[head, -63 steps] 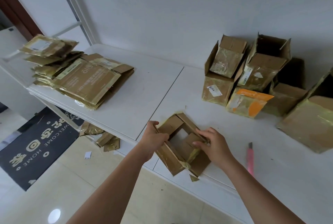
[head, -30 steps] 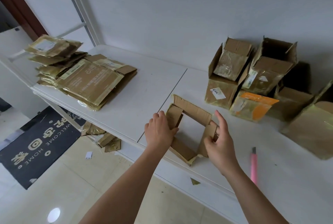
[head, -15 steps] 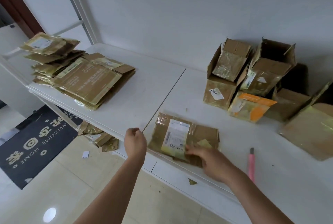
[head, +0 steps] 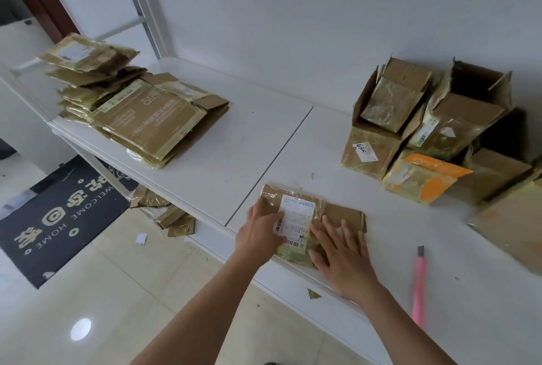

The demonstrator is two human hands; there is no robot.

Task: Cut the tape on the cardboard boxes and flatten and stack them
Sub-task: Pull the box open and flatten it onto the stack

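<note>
Both hands now pressing flattened box [head: 337, 212] — left hand [head: 259, 232], right hand [head: 340, 259].

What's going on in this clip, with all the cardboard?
A person is breaking down boxes at a white table. Both hands, the left hand and the right hand, press a flattened box flat near the table's front edge. A stack of flattened boxes sits at the far left. Several unflattened boxes wait at the right, and a pink knife lies untouched beside the right hand.
</note>
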